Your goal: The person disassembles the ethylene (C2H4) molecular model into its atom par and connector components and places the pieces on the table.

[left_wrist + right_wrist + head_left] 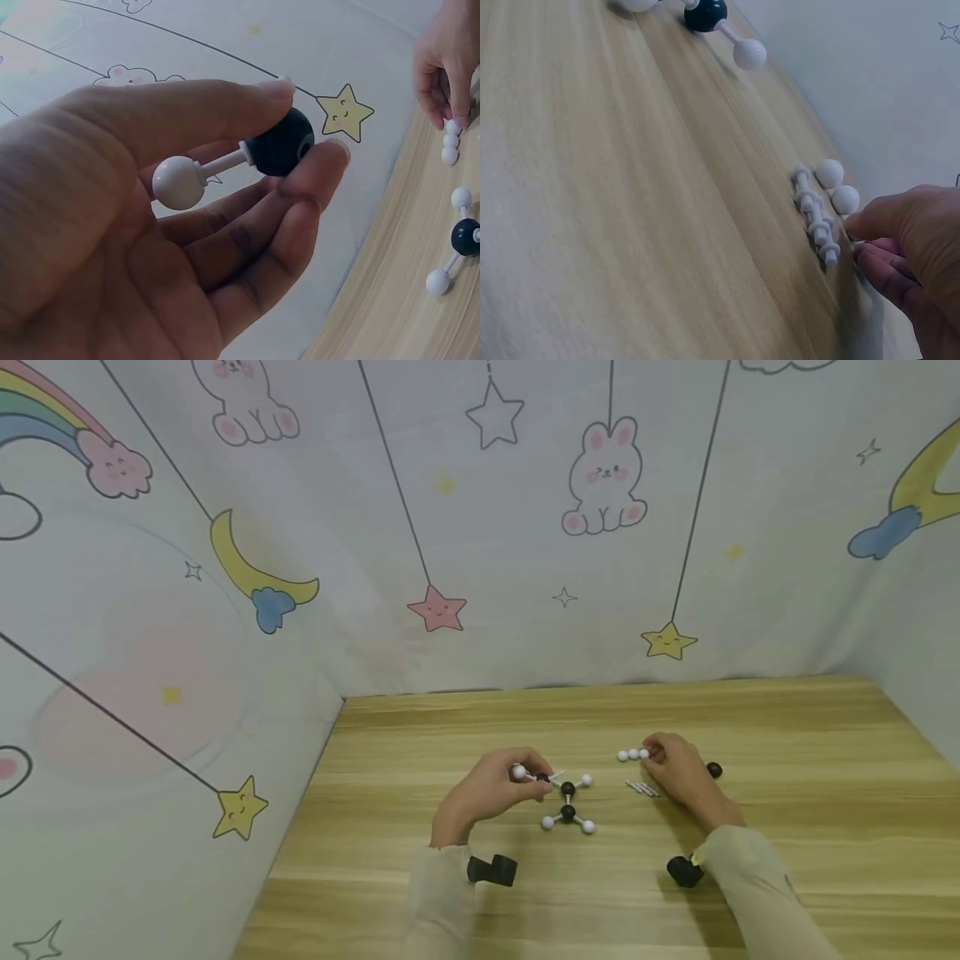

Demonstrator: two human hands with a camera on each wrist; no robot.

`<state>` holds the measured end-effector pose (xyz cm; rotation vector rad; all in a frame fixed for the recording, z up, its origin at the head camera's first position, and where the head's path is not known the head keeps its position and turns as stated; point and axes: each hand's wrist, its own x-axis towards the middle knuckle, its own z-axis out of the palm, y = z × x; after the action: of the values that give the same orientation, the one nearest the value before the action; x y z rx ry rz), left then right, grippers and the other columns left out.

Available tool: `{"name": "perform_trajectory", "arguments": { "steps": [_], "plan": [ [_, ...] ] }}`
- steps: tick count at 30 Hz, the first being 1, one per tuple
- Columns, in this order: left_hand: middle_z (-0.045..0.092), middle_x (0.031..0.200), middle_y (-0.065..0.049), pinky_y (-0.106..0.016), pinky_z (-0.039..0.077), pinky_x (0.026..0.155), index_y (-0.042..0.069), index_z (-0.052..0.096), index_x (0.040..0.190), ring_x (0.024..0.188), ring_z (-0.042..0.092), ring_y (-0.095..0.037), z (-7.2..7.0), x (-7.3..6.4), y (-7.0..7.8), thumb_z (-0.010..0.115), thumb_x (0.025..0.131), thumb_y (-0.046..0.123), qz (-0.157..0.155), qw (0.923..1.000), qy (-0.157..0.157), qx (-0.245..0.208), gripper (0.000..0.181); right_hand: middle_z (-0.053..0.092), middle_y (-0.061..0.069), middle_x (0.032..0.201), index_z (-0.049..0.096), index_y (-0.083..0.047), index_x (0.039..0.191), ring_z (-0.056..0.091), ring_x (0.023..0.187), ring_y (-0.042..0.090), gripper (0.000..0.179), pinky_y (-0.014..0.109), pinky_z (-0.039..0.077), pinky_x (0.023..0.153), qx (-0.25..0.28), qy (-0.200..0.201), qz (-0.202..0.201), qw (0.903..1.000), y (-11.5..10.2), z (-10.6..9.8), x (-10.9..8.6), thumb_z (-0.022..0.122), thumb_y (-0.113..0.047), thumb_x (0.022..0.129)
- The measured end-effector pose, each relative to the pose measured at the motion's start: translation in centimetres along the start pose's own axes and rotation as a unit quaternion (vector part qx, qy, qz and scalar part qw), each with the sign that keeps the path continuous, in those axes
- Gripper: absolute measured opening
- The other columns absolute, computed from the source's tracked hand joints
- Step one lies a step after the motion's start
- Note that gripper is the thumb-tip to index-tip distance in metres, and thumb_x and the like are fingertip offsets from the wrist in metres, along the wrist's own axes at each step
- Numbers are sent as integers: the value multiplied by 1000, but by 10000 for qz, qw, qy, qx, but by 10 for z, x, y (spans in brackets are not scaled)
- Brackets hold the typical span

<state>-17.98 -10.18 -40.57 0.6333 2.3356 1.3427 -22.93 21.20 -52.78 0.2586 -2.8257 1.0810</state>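
My left hand [498,785] pinches a black ball [281,142] between thumb and fingers. A short white peg joins it to a white ball [178,182], and a hole shows in the black ball's side. Just right of that hand lies a ball-and-stick molecule model [567,813] of two black balls with white balls on pegs. My right hand [678,772] reaches to the right end of a short row of white balls [633,754]. Its thumb and fingertips pinch the end ball, mostly hidden by the fingers in the right wrist view.
Several loose white connector pegs [817,217] lie in a row near the white balls. A single black ball [714,770] rests right of my right hand. The wooden table [360,877] meets printed cloth walls [510,552] at the back and sides.
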Motion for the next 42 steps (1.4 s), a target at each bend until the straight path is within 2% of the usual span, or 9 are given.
{"name": "perform_trajectory", "arguments": {
  "steps": [7,13,18,22,26,31,34,38,42],
  "plan": [
    [65,97,0,-28,54,74,15,68,101,81,67,-11,1,1,0,68,90,20,-62,10000,52,0,12,61,24,102,58,9,116,63,89,35,31,48,52,78,157,353,-51,9992,-14,-10,-6,63,-3,87],
    [64,98,1,-25,52,72,18,68,101,81,65,-9,2,3,2,69,89,21,-61,9999,100,45,12,64,19,106,59,2,121,64,91,29,32,41,53,79,536,420,-298,9972,-60,-23,-13,60,-16,94],
    [65,98,0,-24,52,71,13,67,103,80,63,-8,3,6,4,69,89,17,40,9999,92,45,14,67,6,98,63,-8,114,65,86,17,26,28,53,73,1246,-61,-762,9893,-106,-27,-24,60,-26,95],
    [65,97,0,-24,51,70,11,65,104,79,63,-7,5,7,5,69,89,16,29,9999,79,68,17,68,3,93,64,-13,106,65,81,16,18,26,54,68,1816,-693,-1113,9746,-129,-26,-32,61,-27,95],
    [65,96,0,-24,52,70,13,64,103,80,64,-8,8,8,6,69,89,17,-8,10000,2,22,16,67,3,90,65,-14,101,66,77,18,14,28,55,67,2094,-1110,-1181,9643,-136,-22,-36,61,-25,94],
    [65,95,1,-24,52,69,15,64,101,79,64,-8,10,8,4,70,89,18,1,10000,-45,36,13,67,8,91,65,-12,99,66,76,16,14,30,56,66,2256,-1295,-1152,9587,-135,-18,-38,63,-25,93],
    [66,94,1,-24,51,69,16,65,99,78,63,-8,11,9,4,70,88,17,16,10000,-29,48,12,68,10,91,64,-11,99,67,77,19,16,31,56,65,2297,-1333,-1172,9569,-135,-17,-39,63,-26,93],
    [67,94,-1,-24,51,68,15,65,98,78,64,-9,11,9,3,70,88,17,58,10000,-55,-18,11,68,5,89,64,-12,98,67,76,19,14,30,55,64,2231,-1292,-1172,9591,-135,-16,-40,63,-25,93],
    [66,95,-3,-24,51,68,14,64,98,81,66,-19,11,8,4,70,88,16,46,9998,-123,-133,11,68,5,88,65,-13,96,66,76,15,11,28,55,65,2214,-1242,-1186,9599,-135,-17,-40,63,-24,93]
  ]
}}
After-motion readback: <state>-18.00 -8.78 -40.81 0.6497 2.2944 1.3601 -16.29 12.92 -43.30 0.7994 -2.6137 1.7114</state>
